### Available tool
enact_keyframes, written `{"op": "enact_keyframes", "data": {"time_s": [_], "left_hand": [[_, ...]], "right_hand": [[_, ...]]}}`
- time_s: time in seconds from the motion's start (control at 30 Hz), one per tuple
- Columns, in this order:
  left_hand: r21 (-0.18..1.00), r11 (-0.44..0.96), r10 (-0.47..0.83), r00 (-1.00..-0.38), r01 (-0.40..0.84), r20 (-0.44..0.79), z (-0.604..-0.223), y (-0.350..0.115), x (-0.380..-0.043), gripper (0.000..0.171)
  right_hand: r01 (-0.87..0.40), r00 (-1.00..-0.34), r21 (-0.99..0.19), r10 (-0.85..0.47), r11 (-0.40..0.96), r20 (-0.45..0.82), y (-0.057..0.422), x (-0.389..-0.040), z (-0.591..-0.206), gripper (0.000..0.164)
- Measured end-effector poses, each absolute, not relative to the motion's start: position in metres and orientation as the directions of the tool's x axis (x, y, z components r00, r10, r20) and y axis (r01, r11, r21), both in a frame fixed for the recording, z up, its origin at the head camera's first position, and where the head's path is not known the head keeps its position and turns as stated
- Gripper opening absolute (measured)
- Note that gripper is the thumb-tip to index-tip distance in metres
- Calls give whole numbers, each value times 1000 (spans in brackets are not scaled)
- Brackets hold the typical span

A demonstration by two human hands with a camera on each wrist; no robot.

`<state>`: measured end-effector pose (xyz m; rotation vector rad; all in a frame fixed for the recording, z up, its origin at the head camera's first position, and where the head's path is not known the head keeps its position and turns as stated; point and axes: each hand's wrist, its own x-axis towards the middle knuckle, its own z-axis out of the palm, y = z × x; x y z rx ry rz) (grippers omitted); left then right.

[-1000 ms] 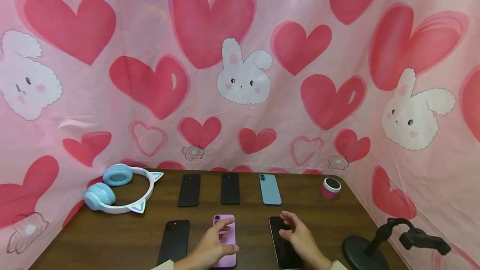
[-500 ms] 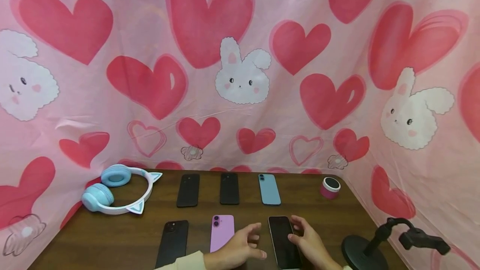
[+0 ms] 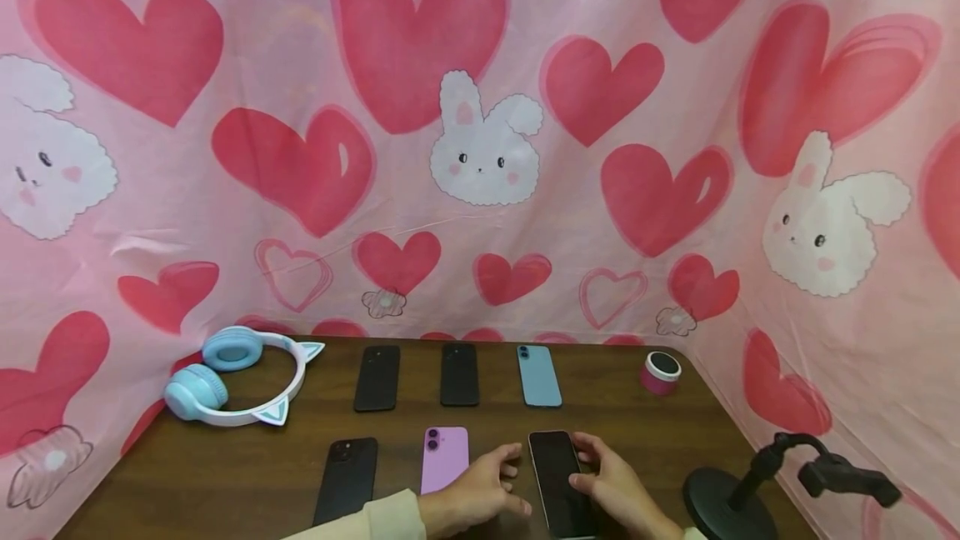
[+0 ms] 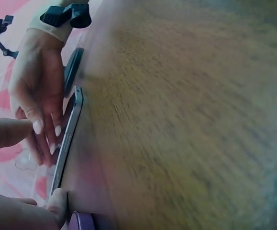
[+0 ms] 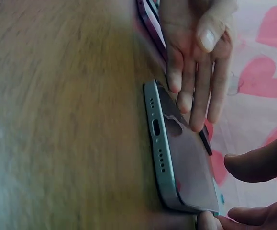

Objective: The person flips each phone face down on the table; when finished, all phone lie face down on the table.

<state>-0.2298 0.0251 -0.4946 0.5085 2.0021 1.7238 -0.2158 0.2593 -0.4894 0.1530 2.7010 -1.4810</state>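
Note:
In the head view, a smartphone (image 3: 557, 473) lies screen up between the two hands, near the front of the table. My right hand (image 3: 618, 486) is at its right side, fingertips at the edge and thumb over the screen. The right wrist view shows that thumb (image 5: 260, 163) raised above the glass. My left hand (image 3: 480, 490) is left of this smartphone, its fingers loosely bent and nothing in its grasp. Its forearm partly covers a purple phone (image 3: 444, 452), which lies back up. In the left wrist view, a left fingertip (image 4: 58, 201) is right by the smartphone's edge (image 4: 69, 139).
Black phones (image 3: 347, 482) lie at the left and in the back row (image 3: 377, 377), beside a light blue phone (image 3: 539, 376). Cat-ear headphones (image 3: 296, 382) are at the back left. A small pink-and-white round object (image 3: 661, 373) and a black stand (image 3: 731, 507) are at the right.
My left hand has moved right, from over the purple phone to the gap beside the smartphone. My right hand has moved to the smartphone's right edge, and the smartphone has shifted slightly left.

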Motion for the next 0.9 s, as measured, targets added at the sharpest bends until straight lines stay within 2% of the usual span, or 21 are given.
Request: {"op": "enact_keyframes", "data": {"time_s": [0.27,0.53,0.9], "left_hand": [[987,160,538,-836,-28,-112,-495,24,-231,82],[994,38,530,-842,-100,-105,-499,20,-231,83],[995,82,469,-879,-59,-90,-499,6,-231,80]], "right_hand": [[63,-993,-881,-57,470,-102,251,-217,-491,63],[29,-979,-933,-180,358,-100,246,-216,-495,64],[31,-971,-929,-208,369,-115,233,-218,-497,62]]}}
